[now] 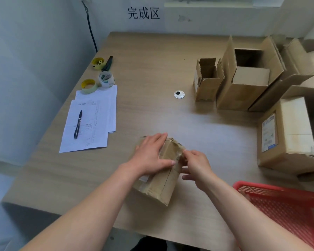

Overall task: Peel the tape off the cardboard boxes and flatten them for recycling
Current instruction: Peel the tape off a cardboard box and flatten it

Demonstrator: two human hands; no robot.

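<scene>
Small box (163,180) lower centre, left hand (150,156) flat on top.
Right hand (196,163) pinches tape (179,156) at edge; box looks light, crushable, so brace it and peel from the corner.

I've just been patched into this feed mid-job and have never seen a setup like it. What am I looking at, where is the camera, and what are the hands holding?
There is no machine here: a person works with bare hands. The single picture comes from a camera worn on the head, looking forward and down at a desk.

The left hand lies flat on a small taped box, steadying it. The right hand pinches a strip of tape at the box's top edge, apparently to peel it.

At the far right stand open boxes and one with a label. A red basket sits near right. On the left lie tape rolls, papers and a pen. A wall sign hangs behind.
</scene>
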